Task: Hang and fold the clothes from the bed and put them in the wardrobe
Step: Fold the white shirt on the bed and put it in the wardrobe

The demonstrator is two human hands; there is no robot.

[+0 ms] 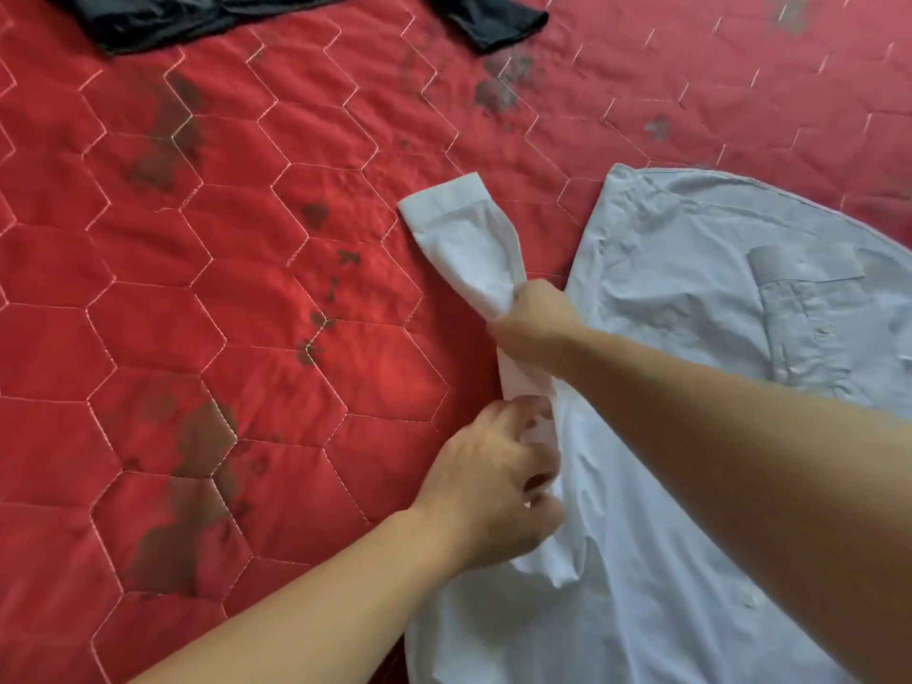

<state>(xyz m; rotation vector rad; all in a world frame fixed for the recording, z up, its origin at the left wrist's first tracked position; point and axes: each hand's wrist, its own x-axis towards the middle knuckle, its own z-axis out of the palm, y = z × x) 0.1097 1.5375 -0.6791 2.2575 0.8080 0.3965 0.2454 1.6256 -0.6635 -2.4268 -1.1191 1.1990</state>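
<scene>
A pale blue-white button shirt [691, 298] lies spread front-up on the red quilted bed [207, 298], its chest pocket showing at the right. Its left sleeve [469, 239] stretches out over the quilt, cuff pointing up and left. My right hand [535, 323] reaches across the shirt and grips the sleeve at its middle. My left hand [498, 481] pinches the shirt fabric at the side near the armhole, fingers curled into the cloth.
A dark garment [207, 17] lies at the top edge of the bed, another dark piece [493, 22] beside it. The quilt has hexagon stitching and dark worn patches. Bare quilt stretches to the left of the shirt.
</scene>
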